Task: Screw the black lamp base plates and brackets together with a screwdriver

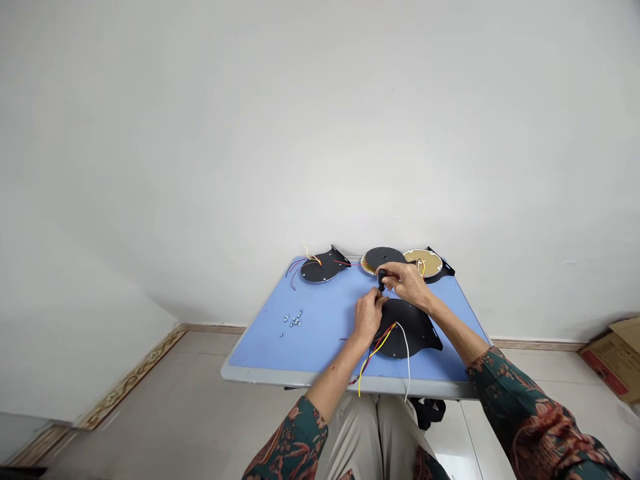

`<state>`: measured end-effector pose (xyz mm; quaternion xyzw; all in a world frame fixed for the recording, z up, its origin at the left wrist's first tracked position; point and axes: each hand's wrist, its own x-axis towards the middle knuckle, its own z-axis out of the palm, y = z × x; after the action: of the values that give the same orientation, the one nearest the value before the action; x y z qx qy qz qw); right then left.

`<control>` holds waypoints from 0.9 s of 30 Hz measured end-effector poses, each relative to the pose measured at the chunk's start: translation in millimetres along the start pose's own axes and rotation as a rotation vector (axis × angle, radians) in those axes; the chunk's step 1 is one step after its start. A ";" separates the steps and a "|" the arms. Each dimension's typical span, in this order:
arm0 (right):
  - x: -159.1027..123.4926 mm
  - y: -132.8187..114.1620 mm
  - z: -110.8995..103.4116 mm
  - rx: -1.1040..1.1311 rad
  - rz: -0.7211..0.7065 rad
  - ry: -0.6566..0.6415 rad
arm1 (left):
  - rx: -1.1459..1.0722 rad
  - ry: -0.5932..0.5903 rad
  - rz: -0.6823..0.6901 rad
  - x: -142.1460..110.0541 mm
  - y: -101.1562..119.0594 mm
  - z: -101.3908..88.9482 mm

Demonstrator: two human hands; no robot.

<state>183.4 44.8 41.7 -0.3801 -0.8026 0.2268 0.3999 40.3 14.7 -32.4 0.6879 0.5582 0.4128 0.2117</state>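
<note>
The right hand [409, 285] has a black-handled tool [381, 280] upright in its grip at the far side of a black plate [419, 328], with the left hand [367, 317] by the tool's lower end. Coloured wires [384, 338] trail from the plate over the near edge of the blue desk [320, 300]; small metal pieces [295, 321] lie scattered toward the left.

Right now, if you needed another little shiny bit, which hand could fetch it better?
Probably the left hand: it's nearer the shiny bits, while the right hand has its grip on the black tool handle.
</note>
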 end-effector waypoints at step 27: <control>-2.6 2.6 5.8 -0.071 -0.015 0.157 | -0.061 -0.009 -0.055 3.1 2.8 -1.9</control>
<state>180.8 43.9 35.5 -0.4045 -0.7792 0.1645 0.4495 40.5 16.5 -28.2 0.6672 0.5630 0.4209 0.2463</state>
